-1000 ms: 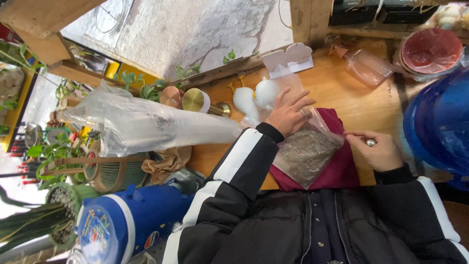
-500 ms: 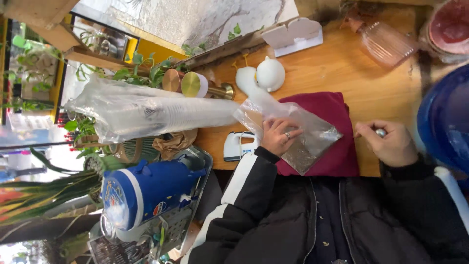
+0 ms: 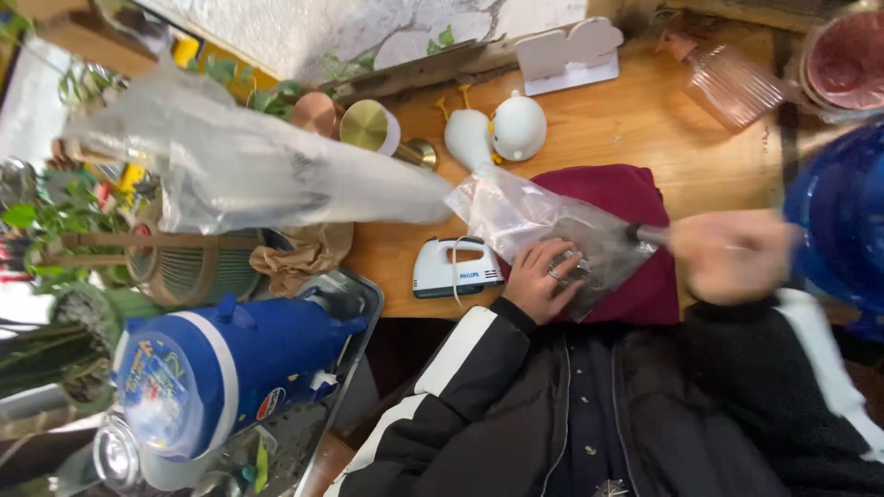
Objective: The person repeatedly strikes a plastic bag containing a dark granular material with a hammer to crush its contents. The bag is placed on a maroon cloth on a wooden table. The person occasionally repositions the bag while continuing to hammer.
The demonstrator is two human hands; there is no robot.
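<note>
Clear bag pinned on a maroon cloth at the bench's near edge

Left hand presses flat, fingers spread, on the crinkled plastic bag of greyish grains; blurred right hand grips a dark, half-hidden tool, kind unclear.

Place: we see a home corner, maybe a kitchen.
Table: a wooden table with a white hand mixer.
Around: we notice green plants and a blue jug.
</note>
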